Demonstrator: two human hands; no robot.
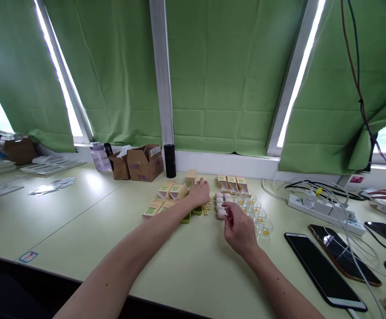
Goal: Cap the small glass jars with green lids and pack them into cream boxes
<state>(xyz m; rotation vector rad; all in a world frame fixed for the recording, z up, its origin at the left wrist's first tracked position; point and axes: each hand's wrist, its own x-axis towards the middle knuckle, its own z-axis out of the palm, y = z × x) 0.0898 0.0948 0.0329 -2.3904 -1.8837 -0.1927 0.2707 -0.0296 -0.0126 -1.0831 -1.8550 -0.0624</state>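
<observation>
My left hand (199, 193) reaches forward over a group of small kraft boxes with green labels. Close to its fingers stands an upright kraft box (190, 177); the back of the hand hides what the fingers do. Below the wrist are green trays (197, 210) and several small yellowish pieces (206, 212). My right hand (241, 228) hovers with curled fingers, a gap between thumb and index finger, and nothing visible in it. Beside its fingertips sit pale pink rounded blocks (221, 214) in a column. To its right stand clear cups (265, 227) with yellow centres.
Three kraft boxes (232, 184) lie toward the wall. A power strip (325, 215) with tangled cables and phones (324, 270) occupy the right side. Cardboard cartons (145, 163), a black cylinder (169, 161) and a purple bottle (100, 156) stand at the back. Other people's hands show at both edges.
</observation>
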